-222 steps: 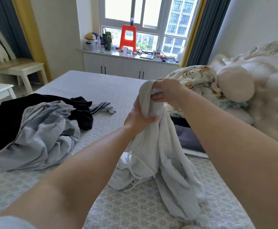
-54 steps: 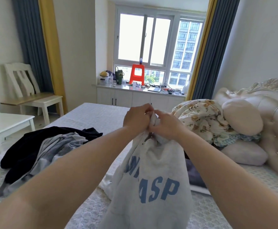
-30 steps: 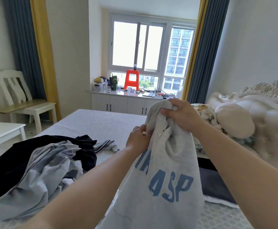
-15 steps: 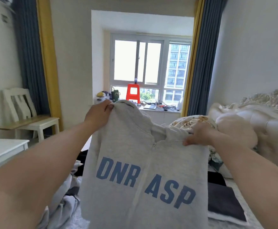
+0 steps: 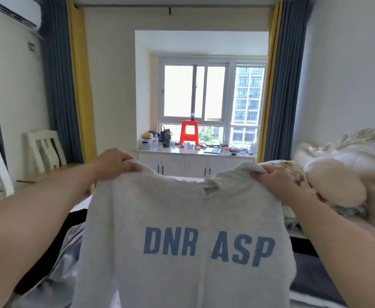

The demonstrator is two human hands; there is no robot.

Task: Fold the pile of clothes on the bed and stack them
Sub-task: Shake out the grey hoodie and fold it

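Grey hoodie (image 5: 182, 241) hangs up in the air, spread wide (blue letters say DNR ASP). Left hand (image 5: 113, 163) grips one shoulder and right hand (image 5: 271, 181) grips the other. Below lie more clothes (image 5: 64, 247) on the bed (image 5: 311, 294).

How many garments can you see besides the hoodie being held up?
2, both partly hidden behind the held grey hoodie: a black garment on the bed at lower left, and a grey garment lying just in front of it. More may be covered.
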